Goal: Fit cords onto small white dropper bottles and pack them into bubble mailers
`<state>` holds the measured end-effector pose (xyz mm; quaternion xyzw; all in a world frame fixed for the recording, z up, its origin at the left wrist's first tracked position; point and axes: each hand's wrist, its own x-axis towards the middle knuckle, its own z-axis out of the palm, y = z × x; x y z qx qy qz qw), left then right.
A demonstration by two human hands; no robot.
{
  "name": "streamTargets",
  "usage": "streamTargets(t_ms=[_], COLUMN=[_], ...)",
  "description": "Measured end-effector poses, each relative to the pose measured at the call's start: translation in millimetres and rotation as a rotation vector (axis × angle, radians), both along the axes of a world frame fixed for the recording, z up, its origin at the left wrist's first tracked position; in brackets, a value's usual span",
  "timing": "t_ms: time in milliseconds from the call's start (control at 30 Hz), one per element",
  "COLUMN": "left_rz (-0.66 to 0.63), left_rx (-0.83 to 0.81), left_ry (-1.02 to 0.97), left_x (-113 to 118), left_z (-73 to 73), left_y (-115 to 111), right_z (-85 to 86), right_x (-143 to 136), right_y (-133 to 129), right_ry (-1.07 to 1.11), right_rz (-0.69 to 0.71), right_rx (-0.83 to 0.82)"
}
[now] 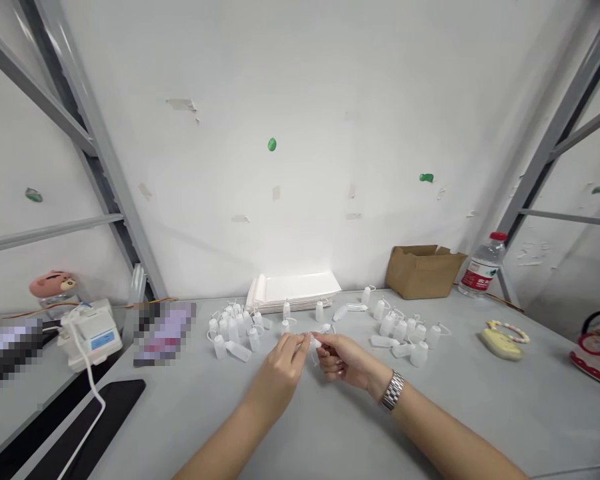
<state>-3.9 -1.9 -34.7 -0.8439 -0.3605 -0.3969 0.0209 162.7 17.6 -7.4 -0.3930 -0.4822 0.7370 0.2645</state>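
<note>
Over the middle of the grey table, my left hand (283, 365) and my right hand (347, 362) meet at the fingertips. Both pinch a small white squeeze bottle (315, 343) between them; only its pale tip and a thin strap show, the rest being covered by fingers. Just beyond my hands stand more squeeze bottles with strapped caps, one upright bottle (319, 311) among them. A group of such bottles (233, 327) is to the left, some lying down. Another group (400, 328) is to the right.
A stack of white paper sheets (297, 292) lies against the wall. Right of it are a cardboard box (423, 272), a water bottle (483, 267) and a yellow case (501, 343). On the left are a blurred phone-like item (167, 331) and a white device (93, 335) with a cable.
</note>
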Motion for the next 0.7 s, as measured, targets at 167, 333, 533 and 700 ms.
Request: streamTargets(t_ms=[167, 333, 533, 700], left_rz=[0.047, -0.012, 0.042, 0.136], left_rx=[-0.547, -0.999, -0.758, -0.527], left_ry=[-0.451, -0.767, -0.511, -0.383], left_x=[10.1, 12.9, 11.0, 11.6], left_z=[8.5, 13.9, 0.8, 0.4], left_y=[0.1, -1.0, -5.9, -6.9], right_z=[2.5, 3.4, 0.5, -3.3], right_x=[1.5, 7.3, 2.8, -5.8], right_y=[0.2, 2.2, 2.5, 0.7], right_ry=[-0.293, -0.411, -0.28, -0.207], right_rz=[-0.159, -0.1, 0.0, -0.136], right_rx=[0.508, 0.714, 0.516, 0.389])
